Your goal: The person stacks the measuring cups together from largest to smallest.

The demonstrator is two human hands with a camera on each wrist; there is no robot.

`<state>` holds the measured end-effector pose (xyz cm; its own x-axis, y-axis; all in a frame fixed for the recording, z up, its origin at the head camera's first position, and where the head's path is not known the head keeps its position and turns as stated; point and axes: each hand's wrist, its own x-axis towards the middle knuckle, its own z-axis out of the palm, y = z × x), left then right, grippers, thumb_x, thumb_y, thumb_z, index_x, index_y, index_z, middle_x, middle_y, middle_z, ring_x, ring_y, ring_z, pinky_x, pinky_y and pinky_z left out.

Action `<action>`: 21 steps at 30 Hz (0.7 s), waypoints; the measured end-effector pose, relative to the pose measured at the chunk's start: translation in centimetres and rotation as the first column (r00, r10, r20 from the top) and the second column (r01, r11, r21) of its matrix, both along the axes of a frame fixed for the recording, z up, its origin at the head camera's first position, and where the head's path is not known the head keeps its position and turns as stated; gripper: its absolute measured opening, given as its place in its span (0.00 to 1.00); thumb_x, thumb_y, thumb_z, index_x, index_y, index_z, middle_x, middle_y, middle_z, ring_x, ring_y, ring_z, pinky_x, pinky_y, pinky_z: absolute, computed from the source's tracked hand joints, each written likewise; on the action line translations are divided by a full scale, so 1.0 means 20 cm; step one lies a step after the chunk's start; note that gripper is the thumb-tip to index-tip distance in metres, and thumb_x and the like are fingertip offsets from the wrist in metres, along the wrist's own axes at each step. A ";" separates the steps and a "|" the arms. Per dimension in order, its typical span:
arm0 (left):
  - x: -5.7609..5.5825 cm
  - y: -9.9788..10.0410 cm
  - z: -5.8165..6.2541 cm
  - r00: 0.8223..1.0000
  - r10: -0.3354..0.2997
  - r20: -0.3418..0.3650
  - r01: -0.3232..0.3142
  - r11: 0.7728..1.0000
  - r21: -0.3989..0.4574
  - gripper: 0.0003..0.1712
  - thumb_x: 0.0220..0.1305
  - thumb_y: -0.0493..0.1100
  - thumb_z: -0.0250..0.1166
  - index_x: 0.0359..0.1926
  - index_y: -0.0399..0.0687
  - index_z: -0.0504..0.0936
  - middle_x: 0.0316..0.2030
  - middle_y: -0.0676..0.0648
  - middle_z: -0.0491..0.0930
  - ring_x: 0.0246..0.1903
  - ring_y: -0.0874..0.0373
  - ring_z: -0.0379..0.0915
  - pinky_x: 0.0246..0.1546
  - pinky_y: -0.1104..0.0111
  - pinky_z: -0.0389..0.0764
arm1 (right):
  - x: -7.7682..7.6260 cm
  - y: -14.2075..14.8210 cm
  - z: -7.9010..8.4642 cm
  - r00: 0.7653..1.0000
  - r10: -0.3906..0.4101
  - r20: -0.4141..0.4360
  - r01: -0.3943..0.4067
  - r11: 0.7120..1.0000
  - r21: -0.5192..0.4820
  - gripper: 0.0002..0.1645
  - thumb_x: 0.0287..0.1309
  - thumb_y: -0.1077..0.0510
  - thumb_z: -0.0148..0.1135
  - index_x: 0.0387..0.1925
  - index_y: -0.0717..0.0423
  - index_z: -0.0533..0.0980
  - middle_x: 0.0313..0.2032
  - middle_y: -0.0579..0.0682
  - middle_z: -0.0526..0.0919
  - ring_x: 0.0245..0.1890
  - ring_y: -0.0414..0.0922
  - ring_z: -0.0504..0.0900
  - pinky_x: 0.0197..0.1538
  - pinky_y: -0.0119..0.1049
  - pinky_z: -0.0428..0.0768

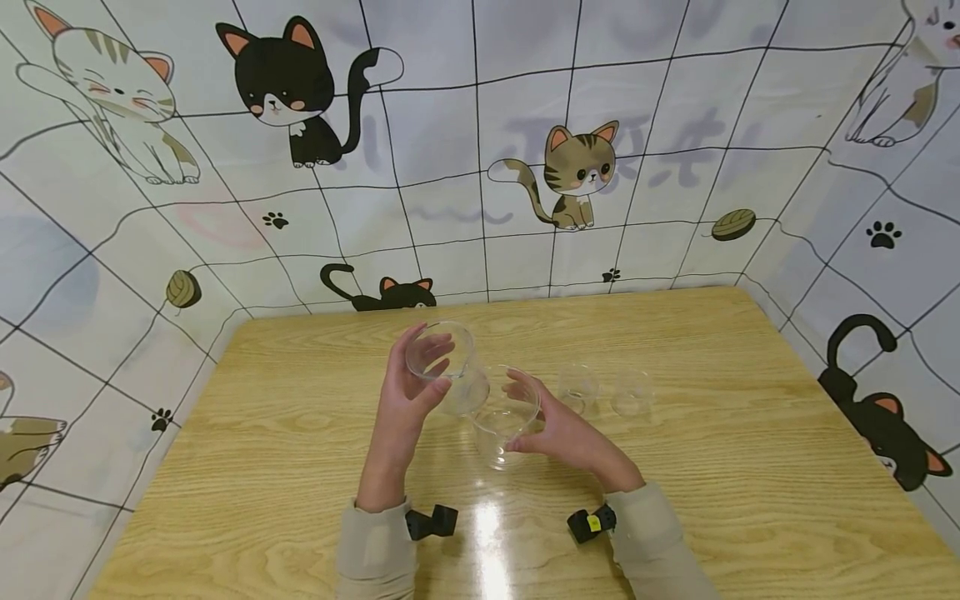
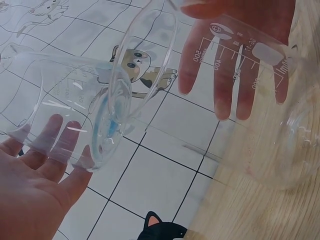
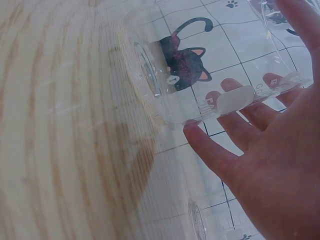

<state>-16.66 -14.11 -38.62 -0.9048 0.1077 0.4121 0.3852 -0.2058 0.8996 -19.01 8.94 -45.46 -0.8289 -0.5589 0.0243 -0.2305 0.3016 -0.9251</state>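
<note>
My left hand (image 1: 401,392) grips a clear glass beaker (image 1: 441,350), fingers and thumb around its side. That beaker is tilted, its mouth toward the upper left and its round base (image 2: 112,130) at the rim of a larger glass beaker (image 1: 498,429). Around the side of the larger one, my right hand (image 1: 562,429) curls its fingers and thumb. White graduation marks and a 500 show on its wall in the left wrist view. In the right wrist view its base (image 3: 147,70) is close to the wooden table. Both beakers are see-through, and the fingers show through the glass.
Two smaller clear glass beakers (image 1: 577,390) stand side by side on the wooden table (image 1: 735,467), just right of my right hand. A white cloth backdrop (image 1: 450,192) with black grid lines and cartoon cats rises behind the table and along both sides.
</note>
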 end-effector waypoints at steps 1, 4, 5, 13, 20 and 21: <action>0.00 0.00 0.00 1.000 -0.002 0.001 0.002 1.000 -0.001 0.39 0.55 0.41 0.63 0.65 0.50 0.52 0.58 0.39 0.62 0.58 0.46 0.59 0.58 0.54 0.58 | 0.00 0.00 0.00 1.000 0.000 0.000 0.000 1.000 0.001 0.56 0.40 0.43 0.70 0.65 0.28 0.44 0.63 0.43 0.58 0.63 0.42 0.56 0.56 0.54 0.62; 0.00 0.01 0.01 1.000 -0.004 0.002 0.004 1.000 -0.007 0.39 0.56 0.40 0.62 0.65 0.49 0.52 0.58 0.39 0.63 0.58 0.47 0.59 0.58 0.53 0.58 | 0.00 0.00 0.01 1.000 0.001 0.002 -0.001 1.000 -0.003 0.57 0.40 0.43 0.70 0.66 0.30 0.44 0.63 0.43 0.58 0.63 0.42 0.56 0.56 0.53 0.62; 0.00 0.01 0.01 1.000 -0.004 0.000 0.004 1.000 -0.009 0.39 0.56 0.40 0.62 0.65 0.49 0.52 0.58 0.39 0.63 0.58 0.46 0.59 0.58 0.53 0.58 | 0.00 0.00 0.01 1.000 -0.001 0.007 0.001 1.000 -0.002 0.57 0.39 0.43 0.70 0.66 0.29 0.44 0.63 0.42 0.58 0.62 0.41 0.56 0.56 0.53 0.62; 0.00 0.02 0.01 0.999 -0.039 -0.025 0.039 0.999 0.031 0.37 0.56 0.35 0.61 0.64 0.47 0.54 0.58 0.36 0.61 0.58 0.44 0.58 0.59 0.52 0.56 | 0.00 0.00 0.01 1.000 -0.018 0.022 0.018 1.000 0.009 0.56 0.39 0.43 0.70 0.65 0.27 0.45 0.62 0.40 0.58 0.62 0.39 0.57 0.56 0.52 0.62; 0.00 0.03 0.01 0.999 -0.039 -0.034 0.040 0.999 0.021 0.39 0.56 0.40 0.62 0.65 0.46 0.52 0.58 0.37 0.62 0.58 0.44 0.58 0.58 0.52 0.57 | 0.01 0.00 0.01 0.999 -0.020 0.027 0.020 1.000 0.001 0.57 0.39 0.43 0.70 0.66 0.31 0.45 0.62 0.40 0.58 0.62 0.39 0.57 0.56 0.53 0.63; 0.00 0.03 0.01 0.999 -0.042 -0.035 0.043 0.999 0.020 0.39 0.56 0.41 0.62 0.65 0.46 0.52 0.58 0.37 0.62 0.58 0.44 0.58 0.58 0.52 0.57 | 0.01 0.00 0.01 0.999 -0.020 0.028 0.020 1.000 0.000 0.57 0.39 0.43 0.70 0.66 0.32 0.45 0.62 0.40 0.58 0.62 0.39 0.57 0.55 0.53 0.63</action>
<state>-16.65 -13.46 -38.47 -0.8848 0.1369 0.4454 0.4064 -0.2409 0.8814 -18.87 8.93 -45.35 -0.8400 -0.5426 0.0007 -0.1981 0.3055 -0.9314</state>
